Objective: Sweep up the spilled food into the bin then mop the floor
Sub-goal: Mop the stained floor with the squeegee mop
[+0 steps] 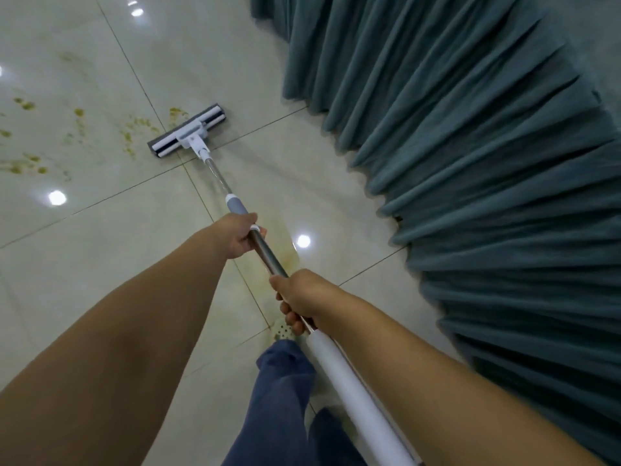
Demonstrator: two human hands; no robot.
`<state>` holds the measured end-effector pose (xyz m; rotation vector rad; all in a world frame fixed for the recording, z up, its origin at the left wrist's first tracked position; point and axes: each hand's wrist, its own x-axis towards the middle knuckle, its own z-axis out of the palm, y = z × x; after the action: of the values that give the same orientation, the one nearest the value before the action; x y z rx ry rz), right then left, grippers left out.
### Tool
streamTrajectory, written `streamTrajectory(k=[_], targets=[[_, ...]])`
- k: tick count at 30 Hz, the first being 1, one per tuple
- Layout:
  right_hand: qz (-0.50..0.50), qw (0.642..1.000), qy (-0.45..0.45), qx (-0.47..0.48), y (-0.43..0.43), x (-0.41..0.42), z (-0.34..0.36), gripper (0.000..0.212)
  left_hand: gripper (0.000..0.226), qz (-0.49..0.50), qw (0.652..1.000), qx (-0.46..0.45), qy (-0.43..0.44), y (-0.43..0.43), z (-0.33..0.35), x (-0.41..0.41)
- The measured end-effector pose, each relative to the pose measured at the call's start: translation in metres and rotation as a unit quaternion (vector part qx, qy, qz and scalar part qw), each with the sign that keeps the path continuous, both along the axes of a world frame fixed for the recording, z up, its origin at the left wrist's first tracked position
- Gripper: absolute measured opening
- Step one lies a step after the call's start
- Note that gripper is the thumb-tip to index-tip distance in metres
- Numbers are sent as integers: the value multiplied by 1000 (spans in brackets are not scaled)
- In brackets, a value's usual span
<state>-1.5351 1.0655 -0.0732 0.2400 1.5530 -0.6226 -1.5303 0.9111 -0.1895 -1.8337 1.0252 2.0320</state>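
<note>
Mopping looks underway: left hand (240,235) and right hand (299,299) both grip the mop (188,134), its head at eleven o'clock beside yellowish stains (27,164) still uncleaned at nine.

One sponge mop (187,133), head at 11 o'clock. Two hands on its handle: left hand (237,235), right hand (300,299). One teal curtain (470,163), 2 o'clock. One perforated slipper (284,331). Four ceiling-light reflections (57,197) on the floor; a fifth is cut by the left edge.

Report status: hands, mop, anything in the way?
Both hands shut on mop handle: left hand forward, right hand behind. Mop head on floor beside yellow stains. Curtain close on right.
</note>
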Motion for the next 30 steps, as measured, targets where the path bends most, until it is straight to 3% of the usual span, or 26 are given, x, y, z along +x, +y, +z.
streamTrajectory(k=[8, 16, 23, 27, 30], targets=[[1, 1000, -6, 5, 147, 32, -5, 23, 22, -24, 998, 59, -13, 134, -5, 33], [14, 999, -14, 43, 378, 85, 20, 25, 15, -21, 990, 141, -9, 359, 13, 92], [90, 992, 35, 86, 556, 132, 68, 26, 17, -36, 982, 185, -28, 545, 38, 143], [112, 988, 61, 84, 587, 142, 94, 29, 8, -5, 981, 191, -30, 581, 62, 150], [204, 968, 133, 68, 570, 150, 106, 31, 9, 27, 985, 170, -28, 566, 79, 153]])
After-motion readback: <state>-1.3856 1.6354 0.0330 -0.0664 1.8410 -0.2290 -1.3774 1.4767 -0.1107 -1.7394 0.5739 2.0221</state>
